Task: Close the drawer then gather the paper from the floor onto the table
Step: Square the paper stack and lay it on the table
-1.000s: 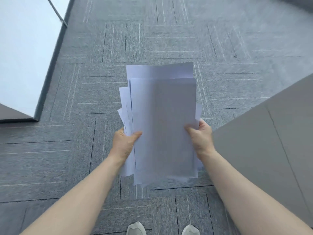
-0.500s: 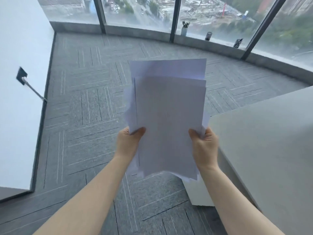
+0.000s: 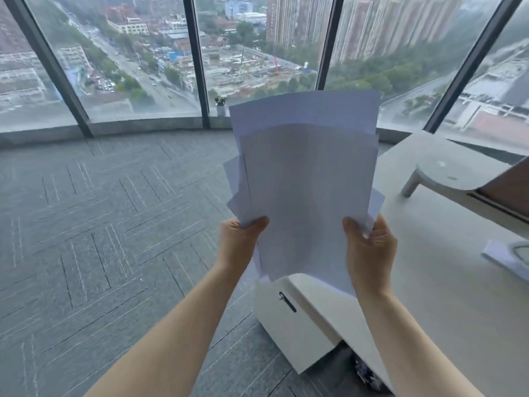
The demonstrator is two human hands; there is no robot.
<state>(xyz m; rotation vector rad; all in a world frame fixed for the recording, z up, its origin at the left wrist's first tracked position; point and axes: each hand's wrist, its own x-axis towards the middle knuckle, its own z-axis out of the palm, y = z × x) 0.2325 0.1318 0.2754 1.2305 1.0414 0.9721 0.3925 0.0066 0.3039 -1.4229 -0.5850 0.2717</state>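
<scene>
With our left hand [image 3: 239, 242] and right hand [image 3: 369, 247] pinching the uneven paper [image 3: 306, 179] stack upright above the drawer [image 3: 289, 319] unit, we should square its edges before swinging right onto the counter [image 3: 440, 253].

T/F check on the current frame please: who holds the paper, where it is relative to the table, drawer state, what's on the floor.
1. Both hands hold the paper stack. True: left hand and right hand grip its lower corners.
2. The stack lies on the table. False: it is held up in the air.
3. The drawer unit looks shut. True.
4. Loose sheets lie on the carpet. False: none visible.
</scene>
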